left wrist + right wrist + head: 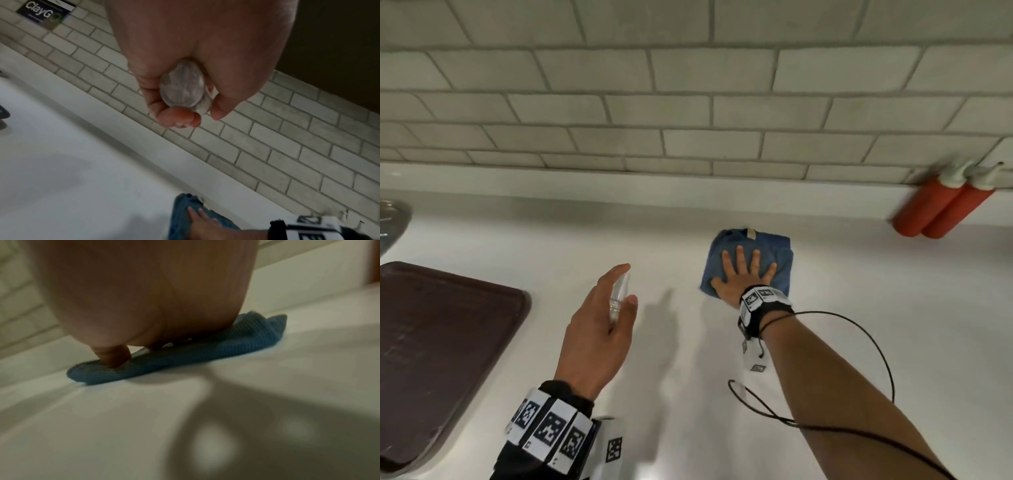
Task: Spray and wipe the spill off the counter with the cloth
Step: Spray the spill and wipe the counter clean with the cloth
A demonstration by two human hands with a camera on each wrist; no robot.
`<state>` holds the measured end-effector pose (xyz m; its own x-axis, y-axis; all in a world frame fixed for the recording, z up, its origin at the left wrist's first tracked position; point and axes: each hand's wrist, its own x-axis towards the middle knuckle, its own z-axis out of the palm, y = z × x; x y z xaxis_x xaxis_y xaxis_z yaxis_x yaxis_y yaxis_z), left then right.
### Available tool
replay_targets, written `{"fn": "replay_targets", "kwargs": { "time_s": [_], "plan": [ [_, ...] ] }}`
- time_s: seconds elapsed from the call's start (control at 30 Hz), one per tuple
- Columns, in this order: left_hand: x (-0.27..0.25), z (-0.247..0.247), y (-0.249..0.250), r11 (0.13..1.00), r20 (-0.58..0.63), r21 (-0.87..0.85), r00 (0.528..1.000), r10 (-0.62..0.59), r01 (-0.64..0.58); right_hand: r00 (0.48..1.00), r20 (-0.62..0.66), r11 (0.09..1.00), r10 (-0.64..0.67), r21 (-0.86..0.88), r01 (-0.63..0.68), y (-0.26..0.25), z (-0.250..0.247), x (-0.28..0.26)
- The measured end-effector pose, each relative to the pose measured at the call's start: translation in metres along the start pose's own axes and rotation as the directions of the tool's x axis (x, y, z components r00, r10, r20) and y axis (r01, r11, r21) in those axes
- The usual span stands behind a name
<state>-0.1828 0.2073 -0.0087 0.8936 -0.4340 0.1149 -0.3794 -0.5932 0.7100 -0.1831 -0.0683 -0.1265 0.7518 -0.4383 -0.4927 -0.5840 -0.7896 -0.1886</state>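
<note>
While the folded blue microfibre cloth (748, 262) lies flat on the white worktop (842, 308) toward its back edge, the right hand (743, 275) presses down on it with fingers spread and straight, palm covering the cloth's near half. To the left of it and apart from the cloth, the left hand (599, 329) is raised above the worktop, its fingers and thumb curled around a small clear plastic spray bottle (618, 297); the left wrist view shows the bottle's round base (182, 89) clasped in the palm. A dark brown tray (431, 342) sits at the worktop's left end. Two red squeeze bottles (941, 209) stand at the back right, against the white tiled wall (688, 102).
</note>
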Motion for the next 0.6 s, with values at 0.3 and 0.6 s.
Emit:
{"fn": "replay_targets", "kwargs": {
  "time_s": [0.3, 0.6],
  "plan": [
    [0.009, 0.03, 0.031, 1.0, -0.006, 0.001, 1.0, 0.005, -0.005, 0.911, -0.023, 0.899, -0.412, -0.169, 0.403, 0.003, 0.069, -0.072],
    [0.017, 0.039, 0.046, 1.0, 0.023, 0.016, 0.999, 0.024, -0.024, 0.998, -0.013, 0.997, -0.059, -0.041, 0.058, 0.127, -0.014, -0.009]
  ]
}}
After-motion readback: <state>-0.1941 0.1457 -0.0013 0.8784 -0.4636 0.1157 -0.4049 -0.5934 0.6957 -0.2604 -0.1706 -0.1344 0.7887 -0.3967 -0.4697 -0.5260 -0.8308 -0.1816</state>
